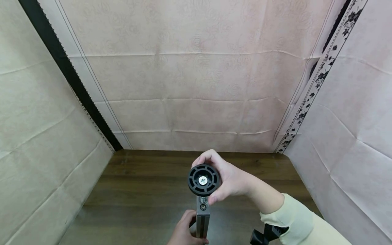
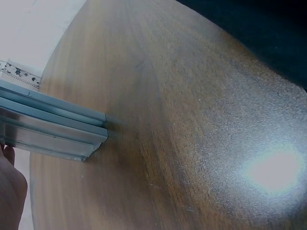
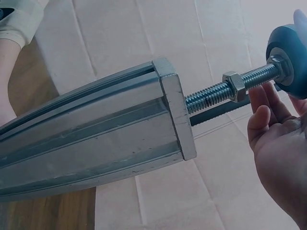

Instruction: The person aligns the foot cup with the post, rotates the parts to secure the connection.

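Note:
An aluminium profile (image 1: pixel 202 224) stands up from the table, pointing toward the head camera. My left hand (image 1: pixel 186 229) grips it low down, its fingers wrapped around the side. A black round levelling foot (image 1: pixel 202 180) with a cross-head screw in its middle sits at the upper end. Around the rim of that foot curl the fingers and thumb of my right hand (image 1: pixel 226 177). In the right wrist view a threaded rod (image 3: pixel 209 98) joins the foot to the profile's end plate (image 3: pixel 176 110). A hex nut (image 3: pixel 234 86) sits partway along the rod, apart from the plate.
Beneath is a brown wooden table (image 1: pixel 137 197), with a bright light reflection in the left wrist view. Pale fabric walls (image 1: pixel 196 78) enclose it at the back and both sides. A black device (image 1: pixel 269 233) is strapped at the right sleeve.

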Motion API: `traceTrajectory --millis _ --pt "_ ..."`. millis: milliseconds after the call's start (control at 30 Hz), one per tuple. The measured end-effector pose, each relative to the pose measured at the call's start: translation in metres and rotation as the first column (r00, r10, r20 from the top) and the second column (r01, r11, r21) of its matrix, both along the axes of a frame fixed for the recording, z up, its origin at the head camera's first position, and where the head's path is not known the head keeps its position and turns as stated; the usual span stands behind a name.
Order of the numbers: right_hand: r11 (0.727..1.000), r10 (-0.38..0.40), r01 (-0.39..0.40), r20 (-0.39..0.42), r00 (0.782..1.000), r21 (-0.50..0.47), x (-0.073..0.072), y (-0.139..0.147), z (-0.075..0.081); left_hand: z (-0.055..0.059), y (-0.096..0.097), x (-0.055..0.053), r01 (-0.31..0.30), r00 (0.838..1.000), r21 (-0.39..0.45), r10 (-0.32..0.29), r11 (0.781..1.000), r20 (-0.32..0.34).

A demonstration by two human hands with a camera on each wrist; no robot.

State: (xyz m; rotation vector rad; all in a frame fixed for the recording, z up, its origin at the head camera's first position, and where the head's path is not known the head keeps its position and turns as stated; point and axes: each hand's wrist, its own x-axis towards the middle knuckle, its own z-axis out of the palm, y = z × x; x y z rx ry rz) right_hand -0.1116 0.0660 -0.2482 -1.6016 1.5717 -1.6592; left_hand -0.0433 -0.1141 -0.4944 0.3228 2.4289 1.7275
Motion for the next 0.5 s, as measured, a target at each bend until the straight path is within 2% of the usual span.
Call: traceTrajectory --millis 133,300,367,500 --pt "1.000 -0.011 0.011 -0.016 1.000 -0.013 0.0006 -0.0009 -0.0015 0.0002 0.0003 0.0006 -0.006 1.000 0.004 0.006 1.000 0.026" --pt "1.000 -0.031 0.031 -0.060 0.998 0.005 -0.0009 0.0020 -0.0014 0.0000 0.0003 0.0004 0.004 1.000 -0.015 -0.004 1.000 -0.009" --pt "1.000 -0.007 0.008 -0.065 0.998 0.013 -0.0028 0.0038 -0.0012 0.0002 0.0002 0.0006 0.009 1.000 -0.021 -0.009 1.000 -0.016" --pt "0.996 0.082 -0.082 -0.021 0.996 0.018 -0.0085 0.0062 -0.0006 0.0009 0.0000 0.0002 0.014 1.000 -0.019 -0.015 1.000 -0.010"
